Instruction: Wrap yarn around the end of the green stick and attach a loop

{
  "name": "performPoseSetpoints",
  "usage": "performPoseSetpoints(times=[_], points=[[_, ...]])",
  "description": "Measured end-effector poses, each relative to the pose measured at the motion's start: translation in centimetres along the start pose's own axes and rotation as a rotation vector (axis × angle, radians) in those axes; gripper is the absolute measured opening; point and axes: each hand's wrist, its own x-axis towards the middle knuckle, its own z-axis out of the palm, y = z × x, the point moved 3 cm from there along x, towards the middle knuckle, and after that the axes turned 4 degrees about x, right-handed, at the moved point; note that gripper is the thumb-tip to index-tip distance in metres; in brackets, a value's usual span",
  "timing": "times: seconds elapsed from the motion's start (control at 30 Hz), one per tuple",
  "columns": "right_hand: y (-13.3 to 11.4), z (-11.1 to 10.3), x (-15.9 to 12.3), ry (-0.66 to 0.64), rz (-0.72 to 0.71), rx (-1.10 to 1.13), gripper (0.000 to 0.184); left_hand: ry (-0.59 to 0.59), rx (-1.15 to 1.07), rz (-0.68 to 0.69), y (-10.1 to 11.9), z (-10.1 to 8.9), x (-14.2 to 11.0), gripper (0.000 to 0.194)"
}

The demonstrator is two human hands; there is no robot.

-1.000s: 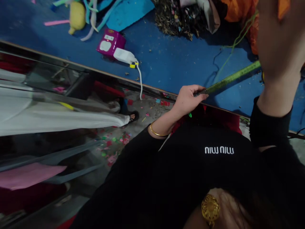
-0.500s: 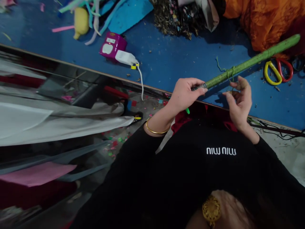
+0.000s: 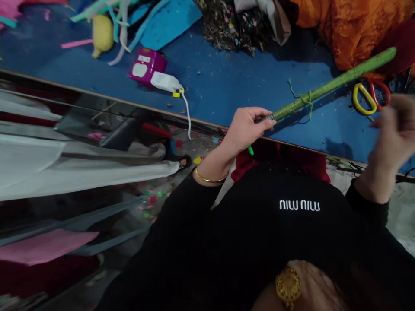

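My left hand [image 3: 248, 129] is closed around the near end of a long green wrapped stick [image 3: 330, 86], which slants up to the right above the blue table. A green string [image 3: 306, 100] is knotted around the stick, its loose ends sticking out. My right hand [image 3: 394, 134] is off the stick at the far right, smeared by motion, so its fingers do not read clearly. Close to that hand lie scissors with one yellow and one red handle loop [image 3: 365, 100]; their blades are hidden.
Orange cloth [image 3: 359, 30] and a dark heap of scraps [image 3: 230, 26] lie at the back of the blue table [image 3: 220, 82]. Further left are a purple box [image 3: 147, 67] with a white plug and cord, and a yellow object [image 3: 103, 34]. Colored bits litter the floor.
My right hand has let go of the string area and moved right, past the scissors. The string now hangs loose on the stick. My left hand keeps its hold.
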Motion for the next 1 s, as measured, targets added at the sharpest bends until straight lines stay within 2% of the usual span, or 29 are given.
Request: performPoseSetpoints(times=[0.03,0.1,0.17,0.23,0.33,0.37,0.4,0.5,0.57,0.6,0.63,0.67,0.7,0.77,0.83,0.93,1.0], points=[[0.0,1.5,0.1,0.109,-0.007,-0.067,0.024,0.005,0.012,0.011,0.1,0.0,-0.1,0.021],[0.4,5.3,1.0,-0.001,0.04,-0.152,0.026,0.016,0.03,0.023,0.3,-0.1,-0.2,0.021],[0.3,8.0,2.5,-0.109,0.006,-0.26,0.013,0.015,0.034,0.024,0.5,-0.1,-0.2,0.02],[-0.6,9.1,4.3,-0.184,-0.04,-0.28,0.019,-0.002,0.034,0.023,0.7,0.0,-0.3,0.019],[-2.9,9.0,6.7,-0.237,-0.038,0.051,0.017,-0.013,0.038,0.027,0.7,0.1,-0.2,0.016],[-3.7,8.6,7.3,-0.197,-0.045,0.133,0.02,-0.012,0.038,0.025,0.7,0.1,-0.2,0.016],[-4.3,8.2,7.6,-0.118,-0.066,0.122,0.024,-0.012,0.035,0.022,0.7,0.1,-0.2,0.015],[-5.2,6.6,6.7,0.317,-0.211,-0.299,0.034,-0.007,0.003,0.001,0.7,0.1,-0.1,0.012],[-4.9,6.2,4.4,0.565,-0.307,-0.431,0.046,-0.007,-0.009,-0.008,0.7,0.1,-0.1,0.012],[-4.5,6.3,3.0,0.625,-0.338,-0.398,0.047,-0.007,-0.004,-0.006,0.8,0.0,-0.1,0.012],[-3.9,6.7,1.7,0.615,-0.346,-0.34,0.044,-0.009,0.008,-0.001,0.9,0.0,-0.1,0.012],[-3.2,7.4,0.6,0.536,-0.325,-0.275,0.04,-0.012,0.022,0.005,1.0,-0.1,-0.2,0.013],[-2.4,8.3,-0.3,0.403,-0.272,-0.208,0.034,-0.012,0.032,0.01,1.1,-0.1,-0.2,0.013],[-0.8,10.8,-1.5,0.075,-0.099,-0.046,0.023,-0.009,0.033,0.012,1.2,-0.1,-0.2,0.015],[0.3,13.4,-1.8,-0.157,0.061,0.165,0.026,-0.003,0.025,0.01,1.4,-0.1,-0.2,0.017],[0.9,16.2,-0.8,-0.263,0.179,0.44,0.044,0.003,0.043,0.007,1.7,-0.2,-0.3,0.019],[0.4,17.1,-0.2,-0.318,0.202,0.47,0.034,0.01,0.069,0.0,1.9,-0.2,-0.3,0.019]])
